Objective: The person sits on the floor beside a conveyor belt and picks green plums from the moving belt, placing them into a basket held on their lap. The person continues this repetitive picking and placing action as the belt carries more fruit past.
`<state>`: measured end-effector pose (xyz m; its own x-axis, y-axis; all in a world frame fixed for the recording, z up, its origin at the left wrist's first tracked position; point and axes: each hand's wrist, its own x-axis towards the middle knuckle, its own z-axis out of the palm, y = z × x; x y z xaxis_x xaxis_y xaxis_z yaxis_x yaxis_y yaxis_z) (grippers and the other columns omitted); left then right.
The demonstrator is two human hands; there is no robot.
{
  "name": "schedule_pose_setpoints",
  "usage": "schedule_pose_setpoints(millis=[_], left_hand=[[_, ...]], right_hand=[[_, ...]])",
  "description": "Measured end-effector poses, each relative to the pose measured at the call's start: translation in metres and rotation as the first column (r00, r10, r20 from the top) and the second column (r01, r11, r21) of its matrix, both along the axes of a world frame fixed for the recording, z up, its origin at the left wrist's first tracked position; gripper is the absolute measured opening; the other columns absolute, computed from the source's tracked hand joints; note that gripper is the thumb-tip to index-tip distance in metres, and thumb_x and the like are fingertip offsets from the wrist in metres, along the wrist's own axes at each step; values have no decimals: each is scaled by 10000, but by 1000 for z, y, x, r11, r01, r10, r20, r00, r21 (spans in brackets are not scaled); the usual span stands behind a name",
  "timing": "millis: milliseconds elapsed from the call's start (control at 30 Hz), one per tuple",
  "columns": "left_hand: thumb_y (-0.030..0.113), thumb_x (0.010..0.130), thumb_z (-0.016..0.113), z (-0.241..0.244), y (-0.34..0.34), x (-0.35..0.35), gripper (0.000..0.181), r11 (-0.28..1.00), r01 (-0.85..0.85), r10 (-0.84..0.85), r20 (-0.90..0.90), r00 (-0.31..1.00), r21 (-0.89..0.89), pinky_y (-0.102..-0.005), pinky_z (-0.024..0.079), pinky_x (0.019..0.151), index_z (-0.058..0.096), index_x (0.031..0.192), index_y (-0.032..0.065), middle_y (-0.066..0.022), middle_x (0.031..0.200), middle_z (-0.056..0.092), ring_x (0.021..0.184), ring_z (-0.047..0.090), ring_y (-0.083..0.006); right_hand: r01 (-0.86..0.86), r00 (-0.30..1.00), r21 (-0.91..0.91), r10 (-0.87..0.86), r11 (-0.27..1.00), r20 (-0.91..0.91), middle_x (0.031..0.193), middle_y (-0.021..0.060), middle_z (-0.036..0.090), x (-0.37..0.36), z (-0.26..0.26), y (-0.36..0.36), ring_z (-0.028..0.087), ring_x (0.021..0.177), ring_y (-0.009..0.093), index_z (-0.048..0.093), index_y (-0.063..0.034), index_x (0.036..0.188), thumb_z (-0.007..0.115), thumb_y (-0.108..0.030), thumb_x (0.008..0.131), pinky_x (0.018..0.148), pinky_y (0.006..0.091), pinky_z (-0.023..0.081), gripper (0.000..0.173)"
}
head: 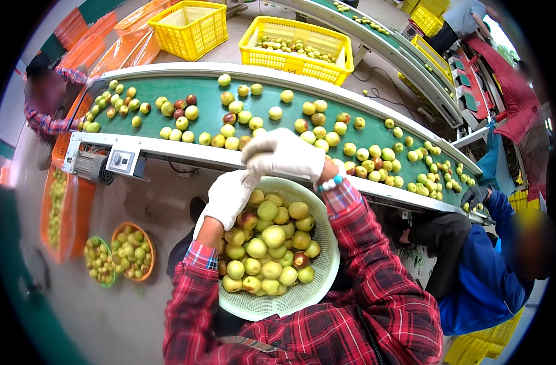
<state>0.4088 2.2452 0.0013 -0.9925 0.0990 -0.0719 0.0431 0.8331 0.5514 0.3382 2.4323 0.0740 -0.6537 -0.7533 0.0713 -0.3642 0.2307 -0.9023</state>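
My left hand (230,196), in a white knit glove, is over the far left rim of a pale green perforated plastic basin (331,264). My right hand (287,153), gloved alike and slightly blurred, is bent over the near rail (195,154) of a conveyor. Their fingers meet or overlap above the basin's far edge; whether either one grips a fruit is hidden. Yellow-green jujubes (273,236), a few with brown-red patches, are heaped in the basin at my lap. More jujubes (244,117) are scattered along the green conveyor belt (168,86).
Yellow crates (297,69) stand beyond the belt. A motor and control box (122,160) are mounted at its left end. An orange basket (153,262) and a green basket (109,285) of fruit stand on the floor. Co-workers sit at left (45,109) and right (478,278).
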Motion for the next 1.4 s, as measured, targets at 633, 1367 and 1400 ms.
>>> schedule_pose_setpoints(millis=[633,1367,1400], left_hand=[[486,991,584,6,74,13,405,999,-47,49,-81,996,26,-453,553,880,773,1112,149,-140,1026,755,996,708,-351],[487,998,570,-2,141,19,407,999,31,-29,-87,996,15,-433,551,911,771,1165,174,-129,1080,754,1033,702,-339],[486,999,570,-2,144,21,407,1000,24,-23,-85,996,11,-433,551,911,771,1163,172,-130,1078,754,1033,701,-339]], right_hand=[[692,661,322,-387,646,-643,1398,142,581,-128,-80,73,624,1227,341,706,-173,1283,789,-421,772,1026,429,530,574],[712,536,110,-436,693,-723,1142,164,667,-152,-112,111,700,1035,346,771,-268,1154,728,-296,873,903,440,572,286],[726,556,167,-427,667,-713,1133,167,689,-149,-109,111,703,1040,343,757,-272,1184,714,-286,889,904,442,574,298]])
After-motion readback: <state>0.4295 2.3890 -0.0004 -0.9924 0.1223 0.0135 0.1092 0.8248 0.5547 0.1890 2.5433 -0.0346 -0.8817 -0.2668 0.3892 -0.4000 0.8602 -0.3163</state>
